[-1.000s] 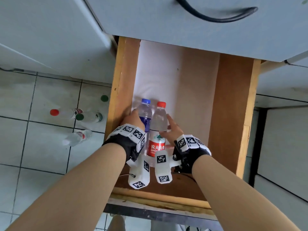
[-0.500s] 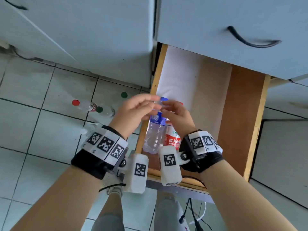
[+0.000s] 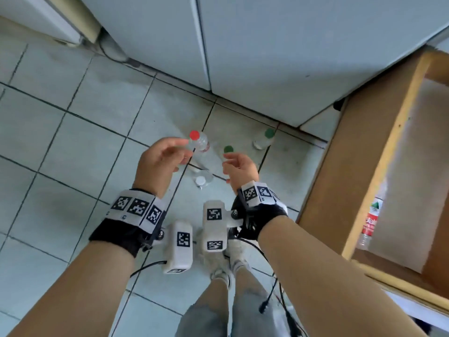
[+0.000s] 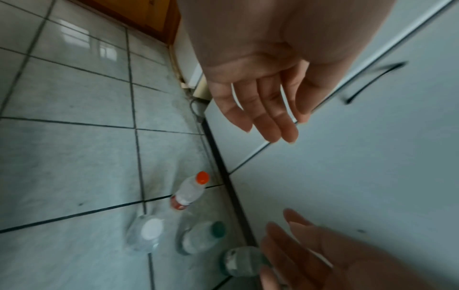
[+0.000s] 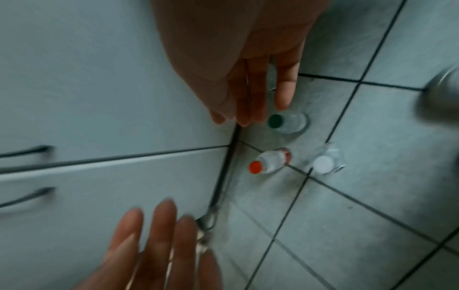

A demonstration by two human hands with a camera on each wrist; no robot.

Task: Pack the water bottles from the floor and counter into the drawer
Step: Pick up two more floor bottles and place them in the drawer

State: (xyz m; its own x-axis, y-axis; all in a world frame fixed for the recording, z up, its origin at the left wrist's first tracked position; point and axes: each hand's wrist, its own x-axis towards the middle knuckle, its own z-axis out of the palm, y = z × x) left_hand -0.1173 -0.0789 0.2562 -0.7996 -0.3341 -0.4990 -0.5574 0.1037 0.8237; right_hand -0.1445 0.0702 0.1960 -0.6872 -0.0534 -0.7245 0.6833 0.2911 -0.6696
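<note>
Several clear water bottles stand on the tiled floor: a red-capped one (image 3: 198, 142) (image 4: 190, 193) (image 5: 269, 161), a green-capped one (image 3: 228, 150) (image 4: 203, 236) (image 5: 285, 121), a second green-capped one (image 3: 265, 138) nearer the cabinet, and a white-capped one (image 3: 202, 181) (image 4: 149, 234) (image 5: 324, 163). My left hand (image 3: 167, 156) hovers over the red-capped bottle with relaxed fingers (image 4: 263, 121) and holds nothing. My right hand (image 3: 237, 164) hangs above the green-capped one, its fingers (image 5: 250, 102) straight and empty. The wooden drawer (image 3: 340, 181) stands pulled out at the right, a red-labelled bottle (image 3: 371, 221) inside it.
Pale cabinet fronts (image 3: 267, 57) rise just behind the bottles, with black handles (image 5: 27, 151) on the drawers. My legs and a shoe (image 3: 230, 263) are right below my hands. Cables hang from the wrist cameras.
Both hands let go of the two bottles in the drawer and swung left and down over the floor bottles. My view turned from the drawer to the floor.
</note>
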